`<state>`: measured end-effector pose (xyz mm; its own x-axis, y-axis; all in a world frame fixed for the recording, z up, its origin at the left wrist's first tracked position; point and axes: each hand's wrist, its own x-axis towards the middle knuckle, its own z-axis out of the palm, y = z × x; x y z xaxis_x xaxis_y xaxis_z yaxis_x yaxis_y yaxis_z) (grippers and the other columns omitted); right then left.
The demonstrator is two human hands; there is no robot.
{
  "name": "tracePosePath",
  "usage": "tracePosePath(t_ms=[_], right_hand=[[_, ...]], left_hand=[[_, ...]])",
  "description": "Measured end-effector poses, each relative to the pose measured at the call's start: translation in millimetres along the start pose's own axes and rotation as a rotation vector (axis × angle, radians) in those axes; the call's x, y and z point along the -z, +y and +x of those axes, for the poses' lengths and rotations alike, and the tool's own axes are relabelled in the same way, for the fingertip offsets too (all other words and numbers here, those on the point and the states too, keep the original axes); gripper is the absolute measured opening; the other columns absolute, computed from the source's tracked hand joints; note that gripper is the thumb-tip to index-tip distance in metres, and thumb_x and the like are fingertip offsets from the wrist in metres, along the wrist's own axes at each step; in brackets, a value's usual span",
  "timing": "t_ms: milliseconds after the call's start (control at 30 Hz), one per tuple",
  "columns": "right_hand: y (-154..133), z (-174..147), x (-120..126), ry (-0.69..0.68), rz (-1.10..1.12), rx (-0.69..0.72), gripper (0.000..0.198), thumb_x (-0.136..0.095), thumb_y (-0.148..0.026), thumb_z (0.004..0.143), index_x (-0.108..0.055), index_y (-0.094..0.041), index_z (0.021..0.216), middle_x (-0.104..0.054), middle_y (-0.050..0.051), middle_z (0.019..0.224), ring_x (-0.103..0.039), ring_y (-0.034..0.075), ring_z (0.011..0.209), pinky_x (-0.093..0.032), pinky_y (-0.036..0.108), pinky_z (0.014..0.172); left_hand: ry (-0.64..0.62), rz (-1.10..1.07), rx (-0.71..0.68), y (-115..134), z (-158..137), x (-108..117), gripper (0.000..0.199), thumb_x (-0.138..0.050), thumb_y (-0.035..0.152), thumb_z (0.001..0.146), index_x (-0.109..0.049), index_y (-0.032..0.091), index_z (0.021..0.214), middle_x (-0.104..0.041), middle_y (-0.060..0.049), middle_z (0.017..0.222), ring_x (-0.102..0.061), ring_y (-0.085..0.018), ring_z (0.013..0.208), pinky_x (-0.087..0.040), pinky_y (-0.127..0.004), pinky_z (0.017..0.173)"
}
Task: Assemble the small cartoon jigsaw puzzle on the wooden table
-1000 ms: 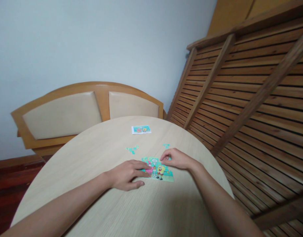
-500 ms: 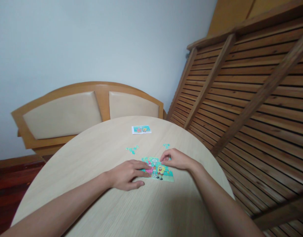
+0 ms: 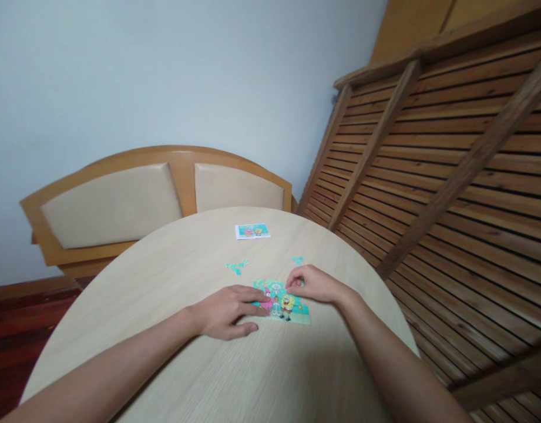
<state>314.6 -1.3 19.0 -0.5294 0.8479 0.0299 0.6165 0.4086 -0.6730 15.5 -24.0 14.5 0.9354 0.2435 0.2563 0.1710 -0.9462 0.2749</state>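
A partly assembled jigsaw puzzle (image 3: 276, 308) with pink and yellow cartoon figures on a teal ground lies flat on the round table. My left hand (image 3: 230, 310) rests palm down with fingers spread, its fingertips on the puzzle's left side. Over the puzzle's upper right edge, my right hand (image 3: 312, 282) has thumb and forefinger pinched together. Whatever sits between those fingertips is too small to make out. Loose teal puzzle pieces (image 3: 237, 267) lie beyond the puzzle's upper left, and a smaller group of pieces (image 3: 297, 259) is just past my right hand.
A small picture card (image 3: 252, 231) with similar cartoon figures lies toward the far side of the pale wooden table (image 3: 186, 376). Behind the table stands a padded headboard (image 3: 116, 202) against the wall. A slatted wooden frame (image 3: 429, 176) leans along the right.
Both hands stay in nearly the same places. The puzzle, the loose pieces and the card show no clear movement.
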Motion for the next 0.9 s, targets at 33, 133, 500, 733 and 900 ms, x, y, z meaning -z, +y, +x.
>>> tracePosePath(t_ms=[33,133,500,733,900], right_hand=[[0,0,0,0.001,0.001,-0.003,0.021,-0.070,-0.033,0.078,-0.077,-0.015,0.086,-0.072,0.004,0.075,-0.062,0.017,0.070,-0.045,0.025,0.063],[0,0,-1,0.001,-0.001,-0.006,0.020,-0.070,-0.032,0.078,-0.076,-0.015,0.085,-0.072,0.004,0.075,-0.063,0.017,0.070,-0.045,0.025,0.063],[-10,1,-3,0.064,-0.129,0.083,0.017,-0.069,-0.030,0.082,-0.073,-0.017,0.090,-0.070,0.005,0.087,-0.063,0.017,0.079,-0.048,0.027,0.073],[-18,4,-13,0.060,-0.219,0.219,0.052,-0.077,-0.055,0.076,-0.069,-0.020,0.113,-0.065,0.008,0.108,-0.058,0.025,0.106,-0.045,0.037,0.096],[-21,4,-16,0.017,-0.233,0.188,0.057,-0.076,-0.058,0.076,-0.068,-0.021,0.118,-0.064,0.008,0.110,-0.056,0.026,0.108,-0.045,0.039,0.097]], left_hand=[[0.004,-0.002,-0.002,0,0,0,0.044,-0.054,0.035,0.096,-0.056,0.025,0.138,-0.055,-0.009,0.143,-0.054,-0.027,0.130,-0.042,-0.043,0.112],[0.011,-0.004,-0.010,0,0,0,0.044,-0.054,0.035,0.096,-0.056,0.025,0.138,-0.055,-0.009,0.144,-0.054,-0.027,0.130,-0.042,-0.043,0.112],[0.037,-0.006,-0.039,-2,0,-3,0.041,-0.052,0.034,0.097,-0.056,0.025,0.137,-0.057,-0.010,0.142,-0.055,-0.027,0.129,-0.043,-0.042,0.111],[0.083,-0.030,-0.016,-1,0,-2,0.037,-0.051,0.030,0.097,-0.059,0.024,0.133,-0.062,-0.010,0.133,-0.058,-0.024,0.123,-0.045,-0.039,0.108],[0.199,0.090,0.217,-11,-2,-8,0.034,-0.048,0.026,0.099,-0.063,0.024,0.129,-0.065,-0.008,0.127,-0.060,-0.023,0.118,-0.047,-0.038,0.103]])
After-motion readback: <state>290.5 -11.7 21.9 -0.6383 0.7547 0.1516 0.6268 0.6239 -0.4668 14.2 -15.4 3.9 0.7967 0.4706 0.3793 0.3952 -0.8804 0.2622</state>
